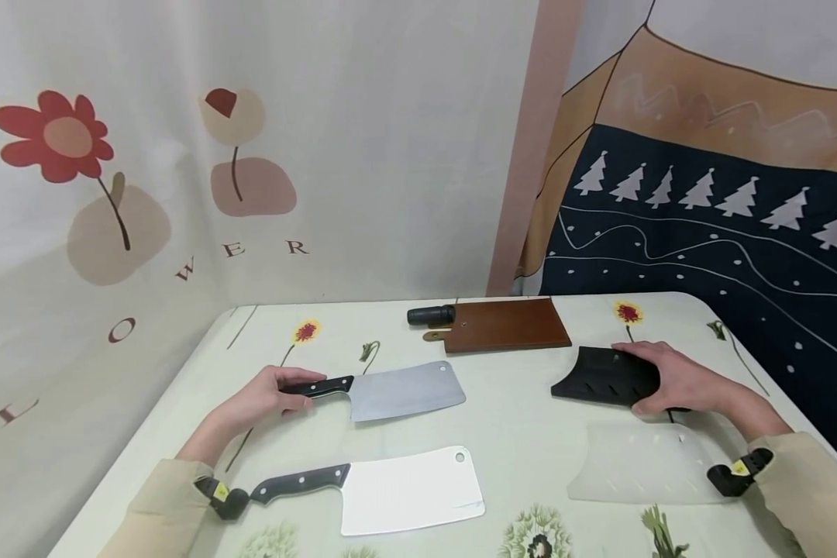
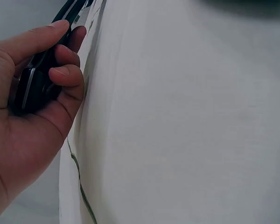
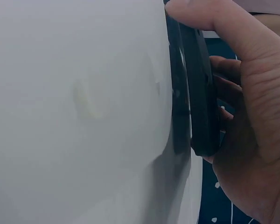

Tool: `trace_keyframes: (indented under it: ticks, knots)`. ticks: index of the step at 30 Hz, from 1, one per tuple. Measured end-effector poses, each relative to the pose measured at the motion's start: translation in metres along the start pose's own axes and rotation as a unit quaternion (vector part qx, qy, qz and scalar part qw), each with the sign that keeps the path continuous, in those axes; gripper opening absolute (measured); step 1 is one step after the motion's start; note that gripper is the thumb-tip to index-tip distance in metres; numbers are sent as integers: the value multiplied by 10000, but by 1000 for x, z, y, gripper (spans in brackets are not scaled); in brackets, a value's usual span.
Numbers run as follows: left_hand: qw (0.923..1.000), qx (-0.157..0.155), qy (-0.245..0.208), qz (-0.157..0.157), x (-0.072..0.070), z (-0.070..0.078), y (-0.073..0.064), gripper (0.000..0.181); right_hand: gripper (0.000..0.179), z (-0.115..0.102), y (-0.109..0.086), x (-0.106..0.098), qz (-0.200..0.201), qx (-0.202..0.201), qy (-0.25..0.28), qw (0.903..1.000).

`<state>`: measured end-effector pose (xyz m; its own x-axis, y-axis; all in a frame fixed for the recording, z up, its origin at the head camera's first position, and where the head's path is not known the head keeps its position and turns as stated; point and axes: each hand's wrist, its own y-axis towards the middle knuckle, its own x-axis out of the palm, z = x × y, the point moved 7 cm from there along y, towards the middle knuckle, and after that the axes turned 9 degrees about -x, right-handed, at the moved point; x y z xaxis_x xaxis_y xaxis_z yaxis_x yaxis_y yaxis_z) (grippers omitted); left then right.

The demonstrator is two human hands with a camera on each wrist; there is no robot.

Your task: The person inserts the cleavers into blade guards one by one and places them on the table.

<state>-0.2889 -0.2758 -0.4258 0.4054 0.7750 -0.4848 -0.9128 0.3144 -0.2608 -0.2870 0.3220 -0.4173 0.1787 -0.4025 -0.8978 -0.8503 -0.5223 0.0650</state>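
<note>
Item: your left hand (image 1: 272,395), fingers and thumb curled round the black handle (image 1: 331,386) of a grey cleaver (image 1: 408,393). This cleaver is at the left-centre of the table (image 1: 523,434), its blade pointing right; whether the blade touches the surface, you cannot tell.

Item: your right hand (image 1: 676,381), thumb on the near edge and fingers on the far edge of a black blade sheath (image 1: 600,376), gripping it between them. The sheath is at the right of the table, its curved end facing left, well apart from the grey cleaver.

Item: a white cleaver (image 1: 413,492), lying nearer you than the grey one, black riveted handle to the left, a hole in its upper right corner.

Item: a translucent white sheath (image 1: 642,465), lying just on your side of the black one.

Item: a brown sheath (image 1: 512,325) at the far side, a black handle end (image 1: 430,315) showing at its left.

Surroundings: flower-printed tabletop; behind it, a pale curtain (image 1: 390,116) with flowers and letters; to the right, a dark blue cloth (image 1: 704,232) printed with pale trees. Two beige sleeves (image 1: 163,496), a black camera (image 1: 230,502) at each wrist.
</note>
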Motion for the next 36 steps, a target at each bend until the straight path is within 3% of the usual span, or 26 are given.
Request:
trace_keyframes:
  ticks: [10, 20, 36]
  knots:
    - [9998, -61, -163, -83, 1, 0, 2, 45, 96, -12, 7, -1, 113, -297, -11, 9995]
    - [9995, 49, -323, 43, 1, 18, 6, 44, 93, -32, 18, -2, 43, -336, 38, 9994]
    - [9955, 394, -848, 134, 11, 51, 26, 45, 94, -60, 41, -4, 26, -626, 256, 9977]
